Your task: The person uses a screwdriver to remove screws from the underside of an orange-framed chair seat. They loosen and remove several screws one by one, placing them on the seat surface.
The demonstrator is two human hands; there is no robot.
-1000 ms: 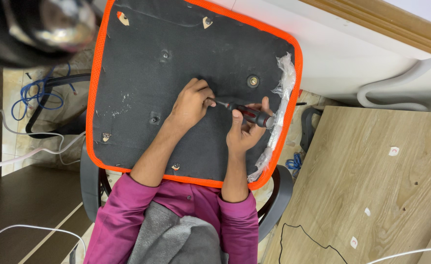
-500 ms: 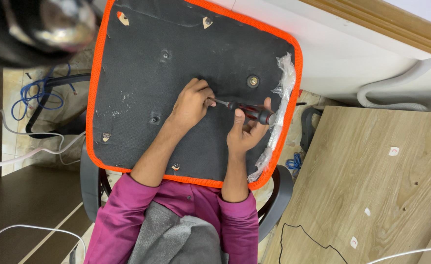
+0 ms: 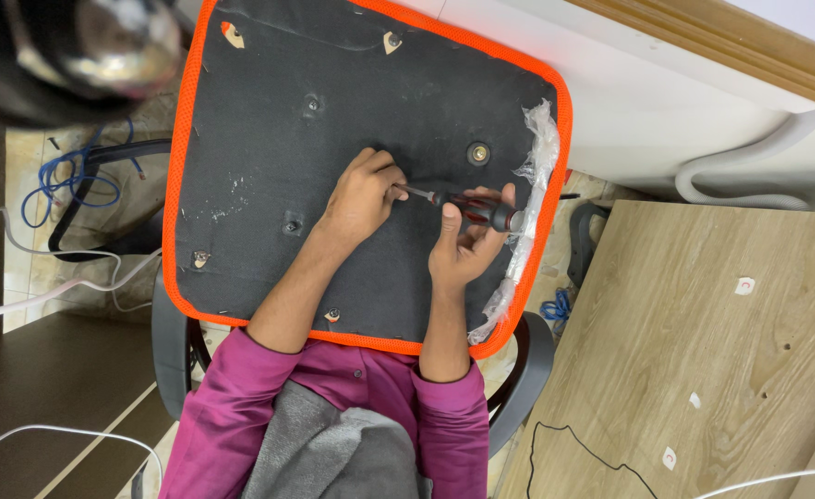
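The right hand (image 3: 463, 245) grips the black-and-red-handled screwdriver (image 3: 467, 208) over the black, orange-trimmed seat underside (image 3: 269, 139); the left hand (image 3: 361, 199) pinches its tip. Slippage could jab those fingers.

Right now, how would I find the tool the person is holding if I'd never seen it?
Look at the big black seat panel with the orange border. Near its right side, the right hand grips a red and black screwdriver, and the left hand pinches its thin metal tip. It is the only long, two-coloured stick there.
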